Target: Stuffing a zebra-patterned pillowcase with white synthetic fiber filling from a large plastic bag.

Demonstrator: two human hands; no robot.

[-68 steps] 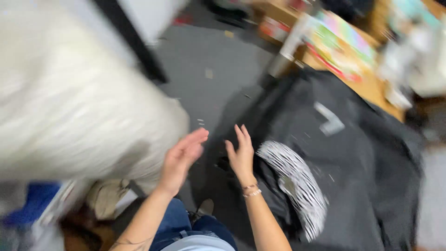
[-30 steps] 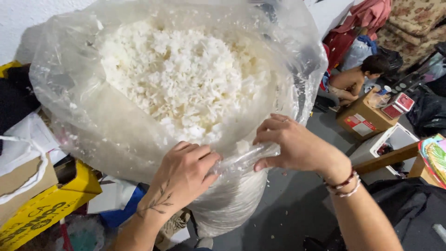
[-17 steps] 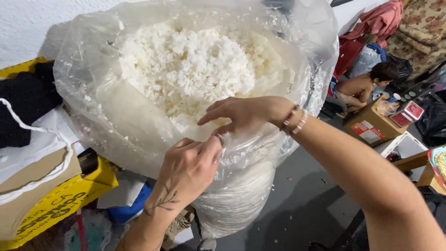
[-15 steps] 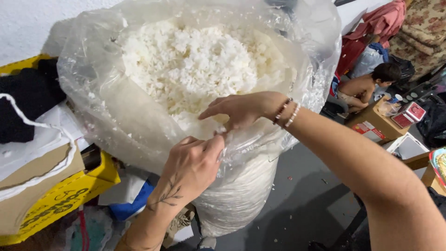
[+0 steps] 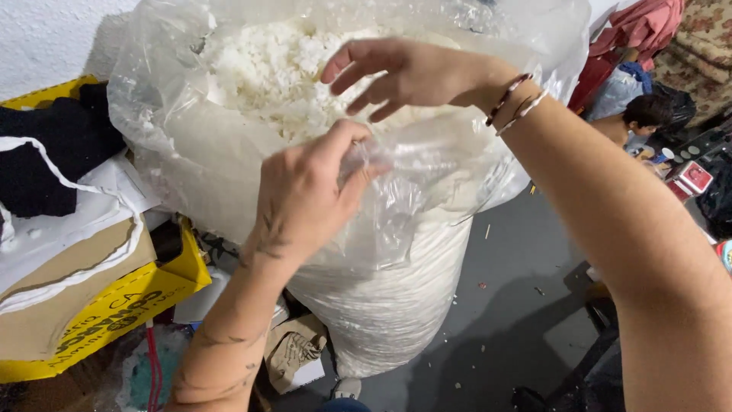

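Observation:
A tall clear plastic bag (image 5: pixel 396 305) full of white shredded stuffing (image 5: pixel 267 69) stands in front of me. My left hand (image 5: pixel 305 191) pinches the near rim of the bag, bunching the plastic between thumb and fingers. Above the bag's mouth my right hand (image 5: pixel 396 72) hovers over the stuffing with fingers spread and nothing in it. Beaded bracelets (image 5: pixel 515 95) ring the right wrist.
A yellow cardboard box (image 5: pixel 99 305) with white and black fabric (image 5: pixel 46 152) on it sits at the left. Paper scraps lie at the bag's foot. Grey floor (image 5: pixel 518 282) runs to the right, where another person (image 5: pixel 637 118) sits among small boxes.
I turned from a black bag on the floor to this stuffing bag. Both hands gripped its rim; then the right hand let go and rose over the opening.

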